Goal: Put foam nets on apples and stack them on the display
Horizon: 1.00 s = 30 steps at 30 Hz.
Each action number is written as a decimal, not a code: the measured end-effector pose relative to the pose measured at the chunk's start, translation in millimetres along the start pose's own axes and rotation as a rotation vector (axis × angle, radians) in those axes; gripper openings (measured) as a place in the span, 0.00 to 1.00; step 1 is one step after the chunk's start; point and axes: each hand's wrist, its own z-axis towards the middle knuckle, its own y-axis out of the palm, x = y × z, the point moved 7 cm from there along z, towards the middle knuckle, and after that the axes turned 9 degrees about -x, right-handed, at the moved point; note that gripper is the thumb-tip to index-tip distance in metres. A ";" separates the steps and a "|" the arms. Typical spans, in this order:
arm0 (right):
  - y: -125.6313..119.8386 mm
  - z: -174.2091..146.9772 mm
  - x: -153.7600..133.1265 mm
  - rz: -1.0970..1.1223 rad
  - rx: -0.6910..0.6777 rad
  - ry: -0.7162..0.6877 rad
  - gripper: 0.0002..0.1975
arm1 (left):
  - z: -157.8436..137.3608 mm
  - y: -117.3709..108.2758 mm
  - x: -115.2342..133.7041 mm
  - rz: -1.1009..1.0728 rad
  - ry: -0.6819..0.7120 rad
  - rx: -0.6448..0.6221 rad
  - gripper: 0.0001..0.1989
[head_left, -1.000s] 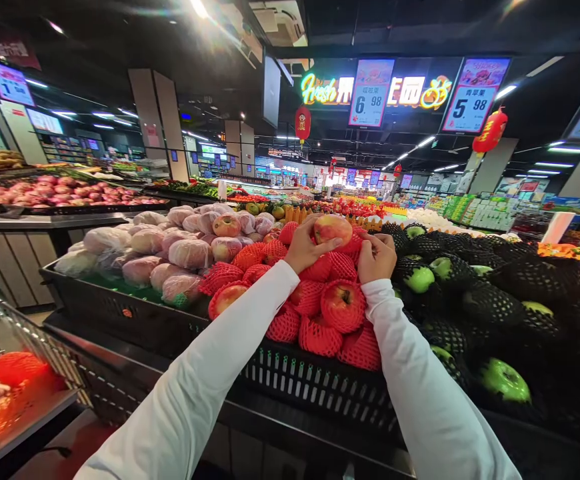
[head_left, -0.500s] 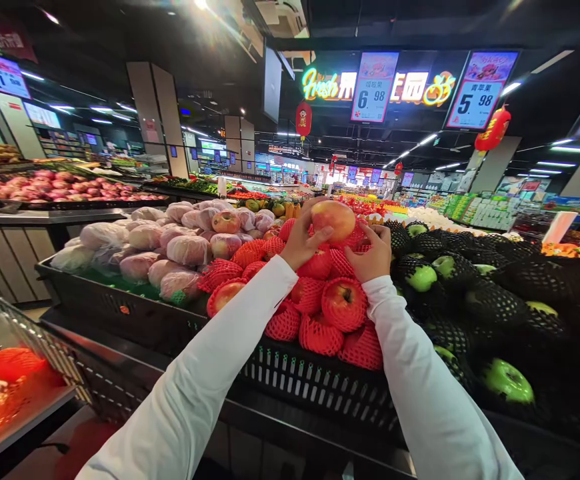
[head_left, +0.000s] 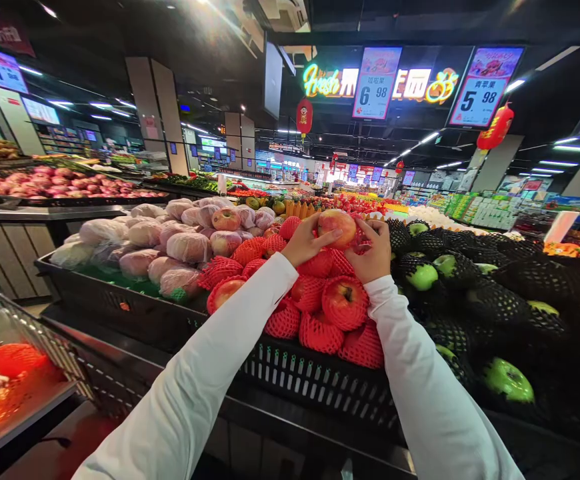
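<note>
A bare red-yellow apple is held up over a pile of apples in red foam nets. My left hand grips it from the left, with the thumb lying across its front. At its right side is my right hand, with bent fingers and thumb against the apple's edge; part of this contact is hidden. Just below the hands, a netted apple shows its stem end. The netted apples fill a black slotted crate.
Left of the netted apples lie plastic-wrapped fruit. Green apples in black nets are on the right. A metal shopping cart with a red net bag stands at the lower left. Price screens hang overhead.
The apple has come down slightly and turned in my left hand. My right hand's fingers have moved in closer to its right side.
</note>
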 end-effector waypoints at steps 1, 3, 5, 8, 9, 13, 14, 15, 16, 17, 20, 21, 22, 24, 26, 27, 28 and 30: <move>-0.2 0.1 1.3 -0.014 0.001 0.005 0.29 | -0.8 -2.4 3.8 0.075 0.033 0.042 0.28; -0.4 0.3 3.6 -0.034 0.001 0.012 0.28 | -2.5 -4.0 11.3 0.255 0.108 0.106 0.27; -1.7 0.2 5.8 -0.057 0.018 0.020 0.27 | -3.3 -0.6 13.7 0.391 0.156 0.117 0.31; -4.1 -0.1 8.7 -0.074 0.054 0.059 0.27 | -2.5 6.2 6.9 0.450 0.136 0.079 0.34; -4.6 -0.2 8.3 -0.070 0.061 0.065 0.27 | -2.3 7.6 4.0 0.450 0.121 0.069 0.34; -4.6 -0.5 -11.3 -0.043 0.039 -0.062 0.26 | -3.1 7.8 -1.4 0.438 0.089 0.069 0.36; -3.4 -0.9 -18.6 -0.033 0.007 -0.108 0.25 | -3.7 5.9 -1.1 0.432 0.090 0.090 0.36; -1.8 -1.5 -25.0 -0.013 -0.031 -0.140 0.24 | -4.5 3.6 -0.1 0.429 0.097 0.116 0.36; -0.7 -2.1 -29.8 0.021 -0.065 -0.155 0.24 | -5.2 1.0 1.2 0.428 0.108 0.144 0.36; -0.5 -2.5 -32.5 0.067 -0.082 -0.152 0.22 | -6.0 -1.8 2.7 0.433 0.120 0.175 0.36; -5.9 -3.1 -26.5 0.211 0.002 -0.054 0.15 | -7.6 -7.6 7.7 0.471 0.167 0.235 0.36; -7.8 -3.5 -20.1 0.242 0.054 0.003 0.13 | -7.9 -8.3 9.7 0.490 0.189 0.239 0.37; -8.3 -3.9 -12.3 0.272 0.097 0.065 0.14 | -8.2 -8.1 11.9 0.511 0.214 0.236 0.37; -3.0 -4.1 3.0 0.344 0.109 0.177 0.21 | -8.8 -5.1 16.5 0.549 0.272 0.201 0.37; 7.2 -2.8 11.1 0.426 0.042 0.215 0.30 | -9.6 0.7 20.4 0.570 0.331 0.133 0.37; 11.0 -2.0 11.3 0.443 0.011 0.202 0.34 | -10.0 4.0 21.6 0.573 0.351 0.093 0.36; 13.0 -1.4 9.7 0.437 -0.007 0.174 0.37 | -10.2 7.3 22.2 0.569 0.363 0.053 0.35; 12.3 -1.3 4.6 0.390 0.005 0.126 0.40 | -10.2 11.9 21.7 0.547 0.363 -0.003 0.34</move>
